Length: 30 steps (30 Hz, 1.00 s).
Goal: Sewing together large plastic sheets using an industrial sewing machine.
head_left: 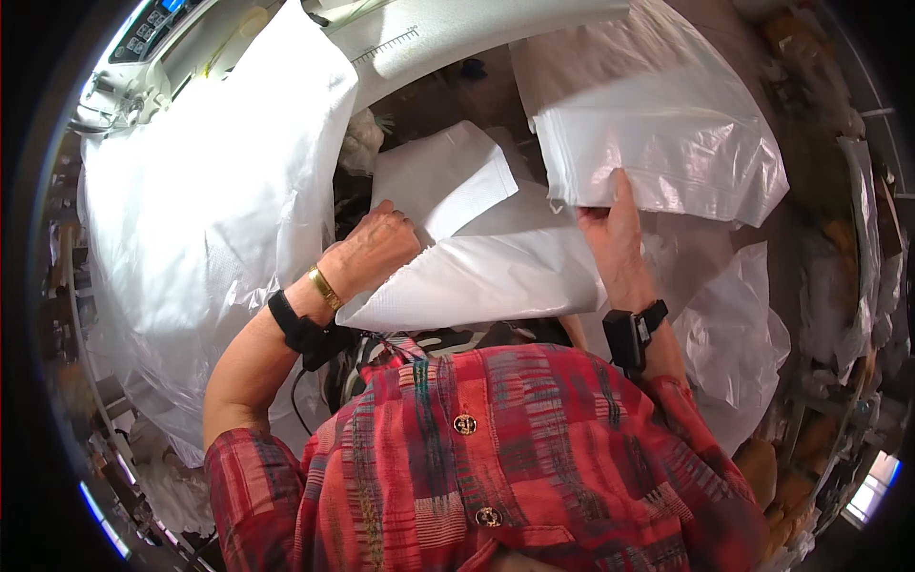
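Note:
Across my lap lies a folded white woven plastic sheet (486, 276) with a frayed edge. My left hand (376, 250) is curled closed at that sheet's left edge, its fingertips hidden. At the right, my right hand (615, 234) pinches the near edge of another white plastic sheet (667, 153), thumb on top and fingers underneath. This glossy sheet hangs over the white table edge. Beyond my left hand, a white flap (443, 176) stands up from the lap sheet.
A large white plastic sheet (210, 210) drapes down at the left. The curved white worktable (381, 48) carries a ruler scale. A machine with a button panel (143, 38) stands at the far left. More crumpled plastic (729, 324) hangs at the right.

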Each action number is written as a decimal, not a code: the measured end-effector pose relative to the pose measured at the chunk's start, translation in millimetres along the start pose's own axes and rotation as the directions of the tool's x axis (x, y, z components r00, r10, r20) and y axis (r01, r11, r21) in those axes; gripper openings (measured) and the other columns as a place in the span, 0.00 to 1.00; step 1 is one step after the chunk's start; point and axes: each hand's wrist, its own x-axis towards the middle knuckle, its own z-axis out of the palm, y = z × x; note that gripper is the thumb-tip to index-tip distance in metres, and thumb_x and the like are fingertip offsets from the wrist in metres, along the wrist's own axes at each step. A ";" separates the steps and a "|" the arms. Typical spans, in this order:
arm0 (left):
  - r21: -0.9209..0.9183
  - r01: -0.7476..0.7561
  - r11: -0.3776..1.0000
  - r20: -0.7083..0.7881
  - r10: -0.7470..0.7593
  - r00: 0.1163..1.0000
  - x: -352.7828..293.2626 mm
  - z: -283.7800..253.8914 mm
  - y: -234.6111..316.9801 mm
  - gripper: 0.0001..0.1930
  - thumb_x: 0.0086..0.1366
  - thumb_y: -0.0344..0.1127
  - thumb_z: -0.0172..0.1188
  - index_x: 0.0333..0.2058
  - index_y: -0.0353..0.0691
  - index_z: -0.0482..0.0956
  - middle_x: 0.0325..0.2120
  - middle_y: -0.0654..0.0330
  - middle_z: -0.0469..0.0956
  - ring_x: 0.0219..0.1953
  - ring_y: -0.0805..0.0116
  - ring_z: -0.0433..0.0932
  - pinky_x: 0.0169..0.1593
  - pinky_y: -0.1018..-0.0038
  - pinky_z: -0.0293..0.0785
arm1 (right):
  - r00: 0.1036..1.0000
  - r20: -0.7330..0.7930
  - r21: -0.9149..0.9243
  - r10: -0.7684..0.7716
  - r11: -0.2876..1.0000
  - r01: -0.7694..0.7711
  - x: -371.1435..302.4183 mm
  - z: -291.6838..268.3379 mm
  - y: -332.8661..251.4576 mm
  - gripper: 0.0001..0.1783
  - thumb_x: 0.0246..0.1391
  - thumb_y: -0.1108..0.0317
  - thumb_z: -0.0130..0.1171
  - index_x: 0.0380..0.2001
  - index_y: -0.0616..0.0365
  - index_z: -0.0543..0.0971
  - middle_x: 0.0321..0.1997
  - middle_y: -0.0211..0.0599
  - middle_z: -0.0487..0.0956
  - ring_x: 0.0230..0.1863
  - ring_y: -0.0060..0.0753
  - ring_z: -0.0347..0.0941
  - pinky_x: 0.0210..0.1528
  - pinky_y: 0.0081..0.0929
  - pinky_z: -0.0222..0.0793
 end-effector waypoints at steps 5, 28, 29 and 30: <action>-0.018 0.081 0.997 -0.081 -0.082 0.993 -0.1 -5.9 -11.9 0.04 0.53 0.29 0.59 0.23 0.42 0.82 0.24 0.59 0.80 0.33 0.63 0.82 0.46 0.68 0.73 | 1.000 0.003 0.070 0.030 0.997 -0.031 0.2 -8.0 14.2 0.24 0.63 0.58 0.59 0.59 0.54 0.69 0.58 0.35 0.73 0.58 0.39 0.71 0.58 0.41 0.73; -0.289 0.396 0.872 0.142 -0.370 0.918 -12.3 43.0 -55.4 0.07 0.54 0.25 0.55 0.25 0.37 0.82 0.31 0.48 0.82 0.37 0.47 0.82 0.43 0.57 0.77 | 0.998 -0.041 -0.259 -0.044 0.965 0.032 -11.4 -109.2 -23.6 0.21 0.67 0.65 0.52 0.59 0.63 0.70 0.58 0.41 0.75 0.59 0.40 0.72 0.62 0.44 0.69; -0.282 0.382 0.880 0.123 -0.362 0.924 -13.4 45.6 -54.4 0.07 0.54 0.25 0.54 0.25 0.37 0.82 0.30 0.48 0.82 0.37 0.47 0.82 0.43 0.57 0.77 | 0.999 -0.038 -0.246 -0.017 0.969 0.007 -10.7 -113.6 -29.2 0.21 0.66 0.65 0.53 0.59 0.64 0.70 0.58 0.41 0.75 0.59 0.41 0.72 0.61 0.44 0.70; -0.271 0.373 0.887 0.111 -0.356 0.928 -14.3 47.8 -53.7 0.07 0.54 0.25 0.54 0.24 0.37 0.82 0.30 0.48 0.82 0.37 0.47 0.82 0.42 0.57 0.77 | 0.999 -0.042 -0.241 -0.010 0.970 0.000 -8.8 -116.7 -33.7 0.22 0.66 0.65 0.54 0.59 0.64 0.70 0.58 0.41 0.75 0.59 0.41 0.72 0.61 0.44 0.71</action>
